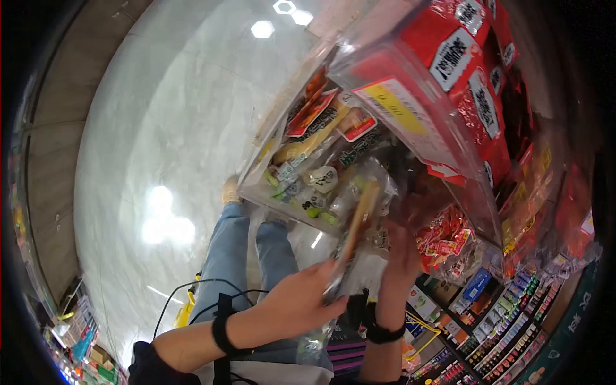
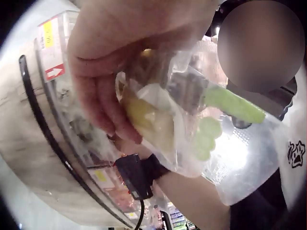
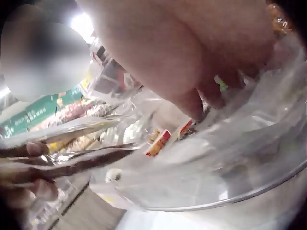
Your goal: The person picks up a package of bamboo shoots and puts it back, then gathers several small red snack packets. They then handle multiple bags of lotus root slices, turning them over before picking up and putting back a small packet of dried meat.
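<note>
Clear plastic snack packets (image 1: 359, 224) with brownish contents stand up from my left hand (image 1: 301, 298), which grips them by their lower part in front of the bin. In the left wrist view the fingers curl over a clear packet (image 2: 153, 124) with yellowish contents and green print. My right hand (image 1: 399, 260), blurred, reaches into the clear bin (image 1: 282, 206). From the right wrist view, its fingers (image 3: 192, 103) point down among clear packets (image 3: 259, 115); the fingertips are partly hidden by plastic, so I cannot tell whether they pinch one.
A clear box of red packets (image 1: 452, 61) with a yellow price tag (image 1: 394, 109) rises beside the bin. Red-wrapped snacks (image 1: 446, 234) lie to the right. Shelves of small goods (image 1: 494, 321) fill the lower right. Pale floor (image 1: 160, 128) stretches left.
</note>
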Action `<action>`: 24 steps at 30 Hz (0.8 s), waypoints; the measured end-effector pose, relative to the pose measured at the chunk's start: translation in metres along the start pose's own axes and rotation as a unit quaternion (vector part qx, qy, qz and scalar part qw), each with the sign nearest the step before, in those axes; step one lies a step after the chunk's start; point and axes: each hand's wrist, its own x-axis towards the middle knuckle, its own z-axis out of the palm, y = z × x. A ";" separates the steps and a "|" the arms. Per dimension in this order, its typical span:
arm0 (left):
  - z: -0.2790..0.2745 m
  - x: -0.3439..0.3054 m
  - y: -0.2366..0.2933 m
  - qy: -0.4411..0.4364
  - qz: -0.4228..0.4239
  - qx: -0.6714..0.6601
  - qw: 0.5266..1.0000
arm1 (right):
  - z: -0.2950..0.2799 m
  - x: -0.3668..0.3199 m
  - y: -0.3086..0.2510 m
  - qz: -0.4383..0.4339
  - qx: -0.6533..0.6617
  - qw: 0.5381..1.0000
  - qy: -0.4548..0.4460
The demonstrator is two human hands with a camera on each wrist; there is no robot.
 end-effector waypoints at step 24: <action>0.001 0.082 -0.001 0.145 0.089 0.086 0.982 | -0.008 0.049 -0.017 -0.182 -0.343 0.920 0.053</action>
